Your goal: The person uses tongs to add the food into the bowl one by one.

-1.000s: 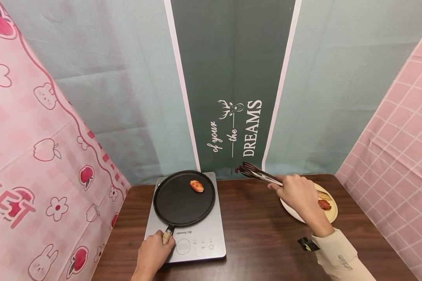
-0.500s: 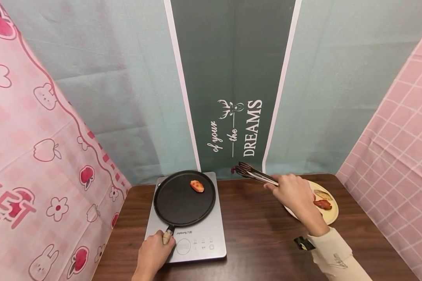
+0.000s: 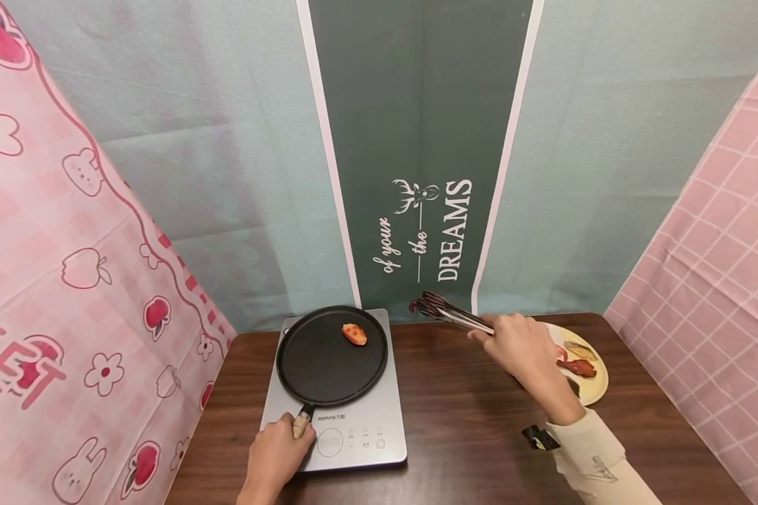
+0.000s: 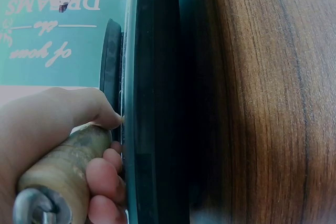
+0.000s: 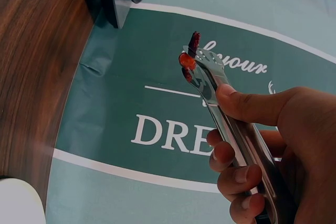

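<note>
Left Hand Holding the Pan, Right Hand Holding a Red Piece in Tongs

The two hands are staying well apart from each other. The right hand (image 3: 521, 351) is gripping the tongs (image 5: 257, 156), with the thumb pressing on one side and the fingers curling round the other. The tips of the tongs are pinching a small red piece (image 5: 187, 60), which is hanging in the air above the table (image 3: 455, 407), between the pan (image 3: 328, 365) and the right hand, nearer to the hand's front than to the left hand (image 3: 280, 452). The left hand is wrapping round the handle (image 4: 68, 177) of the pan.

The pan is sitting on a hob (image 3: 360, 459), and it is carrying one orange slice (image 3: 354, 334) near its far right edge. On the right, a plate (image 3: 596, 389) is standing partly behind the right hand and forearm; it is holding a drumstick (image 3: 581, 368), a pale slice (image 3: 580, 351) just beyond it, and other bits which the arm is partly hiding.

The pan is showing a black, flat, round surface with a low rim. Its handle is looking like wood, mottled brown, and is ending in a metal ring. The tongs are shining like metal, with holes at the tips. The red piece is looking glossy and dark at its ends. The table is showing brown wood grain, and behind it a green cloth (image 3: 426, 105) is hanging with white letters.
</note>
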`<control>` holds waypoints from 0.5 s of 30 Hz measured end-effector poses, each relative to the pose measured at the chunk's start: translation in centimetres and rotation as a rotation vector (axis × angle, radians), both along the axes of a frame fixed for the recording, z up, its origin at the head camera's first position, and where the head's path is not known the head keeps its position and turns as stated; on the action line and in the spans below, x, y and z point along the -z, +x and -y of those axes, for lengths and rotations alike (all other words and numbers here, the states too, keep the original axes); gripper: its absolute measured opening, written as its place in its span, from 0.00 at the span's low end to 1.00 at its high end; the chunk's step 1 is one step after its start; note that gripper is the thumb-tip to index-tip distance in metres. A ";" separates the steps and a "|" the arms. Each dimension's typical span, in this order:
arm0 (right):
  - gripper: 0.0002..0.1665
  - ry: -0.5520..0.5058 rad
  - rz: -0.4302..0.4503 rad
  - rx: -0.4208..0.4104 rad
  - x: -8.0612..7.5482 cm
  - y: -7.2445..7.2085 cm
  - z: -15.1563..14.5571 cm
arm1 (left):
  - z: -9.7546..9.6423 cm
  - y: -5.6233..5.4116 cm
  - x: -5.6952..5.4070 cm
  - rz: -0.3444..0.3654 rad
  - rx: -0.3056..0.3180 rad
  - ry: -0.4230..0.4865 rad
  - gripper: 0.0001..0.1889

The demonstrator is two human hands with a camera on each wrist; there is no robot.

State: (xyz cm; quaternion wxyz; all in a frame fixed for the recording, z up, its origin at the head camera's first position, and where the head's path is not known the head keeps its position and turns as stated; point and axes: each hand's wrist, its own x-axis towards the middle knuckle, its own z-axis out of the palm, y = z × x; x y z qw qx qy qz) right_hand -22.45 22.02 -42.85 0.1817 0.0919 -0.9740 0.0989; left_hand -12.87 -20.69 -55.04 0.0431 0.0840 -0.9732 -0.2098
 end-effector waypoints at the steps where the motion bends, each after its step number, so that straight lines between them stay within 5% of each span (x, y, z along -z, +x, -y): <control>1: 0.15 0.000 0.000 -0.001 0.0 0.0 0.1 | 0.0 0.0 0.0 -0.001 0.001 0.000 0.16; 15: 0.15 0.018 -0.035 -0.022 0.0 0.1 1.2 | 0.1 -0.1 0.3 0.010 -0.002 0.005 0.16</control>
